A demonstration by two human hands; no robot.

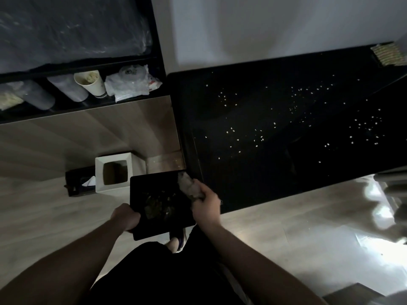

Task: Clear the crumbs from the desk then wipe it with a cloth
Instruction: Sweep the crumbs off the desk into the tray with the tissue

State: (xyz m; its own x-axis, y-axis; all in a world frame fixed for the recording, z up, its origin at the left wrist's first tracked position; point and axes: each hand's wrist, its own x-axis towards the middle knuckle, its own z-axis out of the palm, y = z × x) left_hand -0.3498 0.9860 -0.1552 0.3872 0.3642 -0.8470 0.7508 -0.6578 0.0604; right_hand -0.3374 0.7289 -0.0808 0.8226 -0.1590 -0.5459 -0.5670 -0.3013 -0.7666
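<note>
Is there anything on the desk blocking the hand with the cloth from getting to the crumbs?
Nothing visible. The right hand holds the cloth at the desk's near left corner, and the dark surface between it and the scattered crumbs looks bare.

Both bare forearms reach forward and down from the bottom edge, angling toward each other. The left hand point(126, 217) is curled in a closed grip, knuckles up, wrist straight. The right hand point(206, 205) sits just beside it and a little further forward, fingers point(199, 189) wrapped tight in a fist, thumb side up.
</note>
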